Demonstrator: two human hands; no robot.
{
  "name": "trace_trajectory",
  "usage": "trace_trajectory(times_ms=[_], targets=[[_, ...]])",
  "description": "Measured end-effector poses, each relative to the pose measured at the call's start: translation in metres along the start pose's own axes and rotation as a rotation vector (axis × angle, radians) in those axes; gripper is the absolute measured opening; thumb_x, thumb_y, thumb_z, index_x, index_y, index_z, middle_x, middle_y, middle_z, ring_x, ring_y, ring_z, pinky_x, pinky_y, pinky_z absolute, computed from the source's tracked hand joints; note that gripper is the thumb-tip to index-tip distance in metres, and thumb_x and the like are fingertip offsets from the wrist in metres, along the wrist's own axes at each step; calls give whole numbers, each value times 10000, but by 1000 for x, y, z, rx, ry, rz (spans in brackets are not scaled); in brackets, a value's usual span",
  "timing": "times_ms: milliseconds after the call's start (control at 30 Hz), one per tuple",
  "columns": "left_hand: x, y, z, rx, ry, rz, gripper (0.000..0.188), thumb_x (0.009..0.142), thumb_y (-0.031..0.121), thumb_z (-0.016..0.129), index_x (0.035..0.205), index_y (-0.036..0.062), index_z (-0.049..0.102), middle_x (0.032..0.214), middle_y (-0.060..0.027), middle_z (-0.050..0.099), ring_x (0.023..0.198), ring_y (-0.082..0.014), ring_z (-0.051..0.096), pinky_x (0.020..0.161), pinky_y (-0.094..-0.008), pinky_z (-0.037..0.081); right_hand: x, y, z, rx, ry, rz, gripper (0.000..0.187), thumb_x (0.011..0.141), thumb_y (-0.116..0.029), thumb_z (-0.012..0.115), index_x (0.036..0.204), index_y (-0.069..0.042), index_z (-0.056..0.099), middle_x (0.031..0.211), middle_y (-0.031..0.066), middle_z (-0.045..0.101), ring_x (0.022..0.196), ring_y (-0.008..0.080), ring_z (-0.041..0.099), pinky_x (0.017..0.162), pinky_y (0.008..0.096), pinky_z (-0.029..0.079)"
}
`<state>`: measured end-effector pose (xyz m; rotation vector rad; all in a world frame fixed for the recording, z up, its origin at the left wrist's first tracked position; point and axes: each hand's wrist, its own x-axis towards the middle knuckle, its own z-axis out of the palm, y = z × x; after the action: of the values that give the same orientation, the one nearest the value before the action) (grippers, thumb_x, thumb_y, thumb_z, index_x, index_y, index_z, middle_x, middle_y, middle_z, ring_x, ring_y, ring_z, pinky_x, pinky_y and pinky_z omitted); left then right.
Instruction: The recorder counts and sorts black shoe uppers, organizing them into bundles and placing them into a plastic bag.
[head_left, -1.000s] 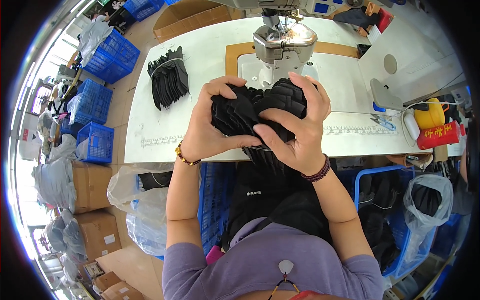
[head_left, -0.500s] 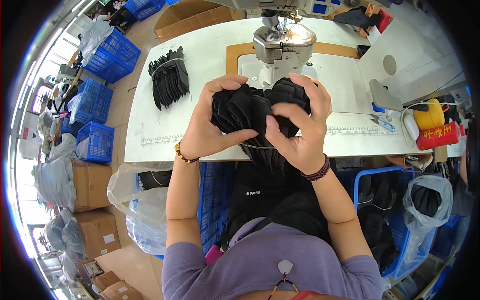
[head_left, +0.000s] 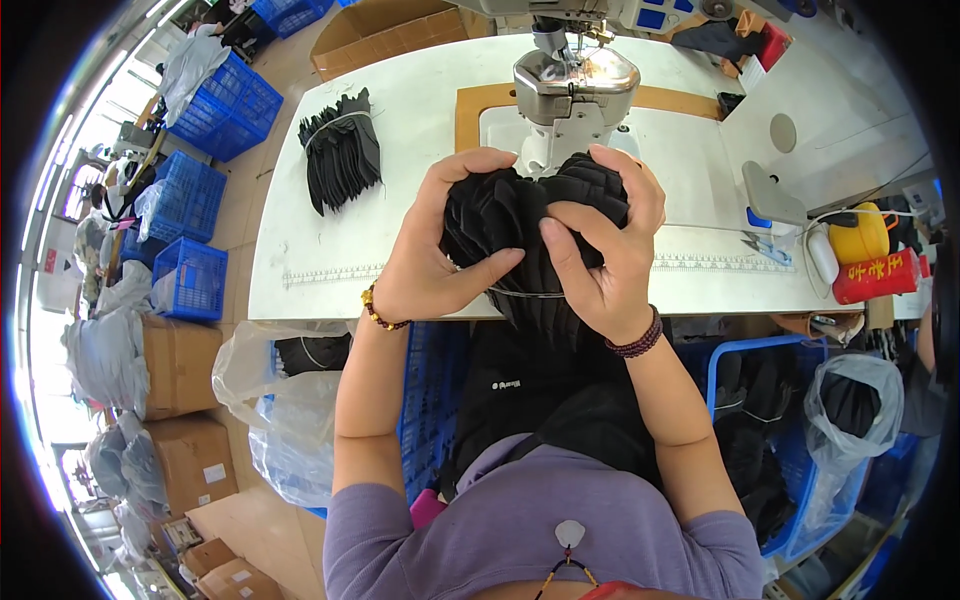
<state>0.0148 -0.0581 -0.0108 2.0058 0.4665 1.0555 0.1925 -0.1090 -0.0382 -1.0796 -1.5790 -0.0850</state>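
A tied bundle of black fabric pieces is held up over the front edge of the white sewing table. My left hand is closed round its left side, the thumb lying across the front. On the right side my right hand grips the same bundle, with thumb and forefinger at the layers in the middle. A pale tie passes round the lower part of the bundle, below my fingers. Directly behind stands the metal head of a sewing machine. Another tied black bundle lies on the table to the left.
A ruler strip runs along the table's front. Small blue-handled snips, a red container and a yellow one are at the right. Blue crates with black bundles flank my lap; a clear plastic bag hangs at the left.
My left hand has shifted slightly right, squeezing the bundle's left side inward. My right thumb and forefinger have moved a little over the middle layers. Both hands keep their hold.
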Motion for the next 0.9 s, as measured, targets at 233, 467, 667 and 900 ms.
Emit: trace_trajectory(times_ms=[233, 467, 667, 900], targets=[[1, -4, 6, 5, 147, 9, 882, 601, 15, 745, 1359, -9, 295, 1328, -165, 421, 1242, -238, 408, 1027, -346, 327, -3, -1, 1, 35, 50, 10, 155, 677, -218, 733, 792, -131, 676, 1260, 124, 462, 1189, 347, 352, 975, 449, 212], [3, -1, -2, -57, -26, -160, 609, 581, 42, 766, 1144, -30, 546, 1273, -118, 498, 1104, -162, 513, 963, -312, 391, -3, 0, 1, 32, 63, -21, 183, 662, -179, 720, 832, -128, 673, 1252, 121, 463, 1181, 346, 363, 982, 447, 209], [2, -1, 2, -43, -42, -121, 713, 585, 72, 828, 1206, -12, 486, 1126, -70, 581, 1031, -121, 534, 923, -283, 423, -5, 2, -4, -14, 23, -63, 395, 680, -81, 643, 1046, -226, 667, 1247, 110, 460, 1178, 334, 376, 989, 443, 200], [-12, -7, 18, -223, 93, -95, 902, 568, 32, 851, 1313, -14, 344, 1097, -64, 553, 1018, -130, 533, 909, -271, 432, -5, -1, -10, 27, 31, -24, 375, 663, -89, 644, 1012, -222, 686, 1254, 114, 454, 1164, 313, 399, 980, 443, 213]])
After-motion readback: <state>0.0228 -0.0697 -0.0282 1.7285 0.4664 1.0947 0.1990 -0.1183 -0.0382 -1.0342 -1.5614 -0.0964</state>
